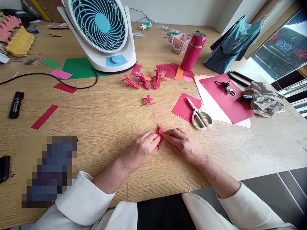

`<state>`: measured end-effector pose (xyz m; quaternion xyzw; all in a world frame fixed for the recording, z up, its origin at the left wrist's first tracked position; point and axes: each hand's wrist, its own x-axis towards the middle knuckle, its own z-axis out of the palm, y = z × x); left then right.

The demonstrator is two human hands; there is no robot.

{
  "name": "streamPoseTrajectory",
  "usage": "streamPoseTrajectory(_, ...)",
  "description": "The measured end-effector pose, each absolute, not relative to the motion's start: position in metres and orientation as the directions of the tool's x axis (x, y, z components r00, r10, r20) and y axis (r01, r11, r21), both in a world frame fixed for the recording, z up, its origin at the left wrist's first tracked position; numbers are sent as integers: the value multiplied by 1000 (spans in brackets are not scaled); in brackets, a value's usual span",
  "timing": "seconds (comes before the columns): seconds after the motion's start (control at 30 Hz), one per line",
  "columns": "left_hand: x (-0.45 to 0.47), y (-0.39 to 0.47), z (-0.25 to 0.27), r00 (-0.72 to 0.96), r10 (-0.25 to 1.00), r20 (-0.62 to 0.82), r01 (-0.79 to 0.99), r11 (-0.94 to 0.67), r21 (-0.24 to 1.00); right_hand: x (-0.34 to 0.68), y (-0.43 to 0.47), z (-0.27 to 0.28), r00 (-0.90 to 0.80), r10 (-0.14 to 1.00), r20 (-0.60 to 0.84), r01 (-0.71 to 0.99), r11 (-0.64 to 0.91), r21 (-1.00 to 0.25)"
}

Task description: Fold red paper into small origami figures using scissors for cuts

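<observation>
A small folded red paper piece (160, 129), narrow and pointed at both ends, lies on the wooden table between my hands. My left hand (142, 145) presses its fingertips on the paper's left side. From the right, my right hand (181, 143) pinches the paper's edge with thumb and forefinger. Beyond my hands sits a small red origami figure (148, 100). Farther back three larger origami figures, one of them the right-hand red figure (158, 77), stand in a row. Silver-handled scissors (199, 115) rest on a stack of red paper squares (183, 107) to the right.
A white and blue fan (103, 25) stands at the back, its black cable (48, 74) running left. A pink bottle (193, 51), a teal bag (231, 44) and red sheets (225, 102) with keys (226, 88) occupy the right. A black marker (16, 104) lies left.
</observation>
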<state>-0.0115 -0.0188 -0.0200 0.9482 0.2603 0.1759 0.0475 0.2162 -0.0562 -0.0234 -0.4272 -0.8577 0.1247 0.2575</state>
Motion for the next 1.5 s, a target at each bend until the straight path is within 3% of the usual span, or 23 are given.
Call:
streamPoseTrajectory(0.53, -11, -18, -17, 766, 546, 339, 470, -836, 282, 215, -52, -21, -513, 808, 288, 703, 589, -398)
streamPoseTrajectory(0.97, -10, -15, -22, 689, 613, 388, 478, -786, 392, 213, -49, -23, -567, 806, 171, 759, 592, -271)
streamPoseTrajectory(1.5, -12, -10, -25, 648, 644, 406, 429, -750, 503, 213, -49, -23, -604, 772, 198, 736, 636, -234)
